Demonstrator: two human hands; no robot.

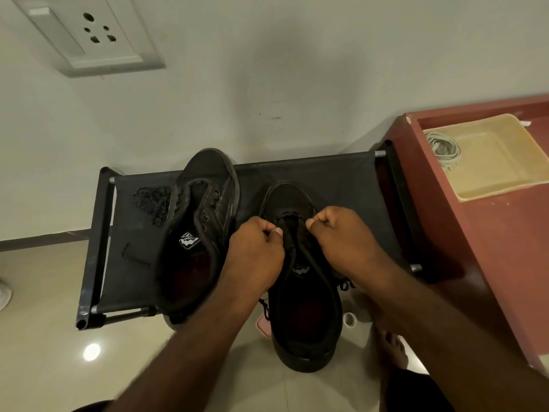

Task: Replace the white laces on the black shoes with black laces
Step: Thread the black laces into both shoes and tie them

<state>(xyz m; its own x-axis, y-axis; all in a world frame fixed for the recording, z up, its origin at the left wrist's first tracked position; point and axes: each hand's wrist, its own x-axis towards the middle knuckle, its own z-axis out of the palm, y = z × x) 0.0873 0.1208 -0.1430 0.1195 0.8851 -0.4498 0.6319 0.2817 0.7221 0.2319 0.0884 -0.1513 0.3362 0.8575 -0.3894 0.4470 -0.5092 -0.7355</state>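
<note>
Head view: left hand point(255, 252) and right hand point(346, 236) each pinch the black lace point(289, 216), their grips partly hiding the shoe point(285, 196).

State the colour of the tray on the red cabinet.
The tray is cream; head view.

Dark grey fabric rack shelf point(341, 179), black-framed with silver tube ends. On its left half: worn black canvas shoe point(208, 168), toe rim faded grey, insole dark red with a white-and-black logo patch point(188, 240). On its right half: all-black low shoe point(286, 197) threaded with a black woven lace point(286, 217). At the rack's left edge: loose black lace heap point(151, 200) flecked pale grey. Right of the rack: reddish-brown table point(490, 263) carrying a cream rectangular tray point(499, 173) with a coil of greyish-white laces point(444, 147).
</note>
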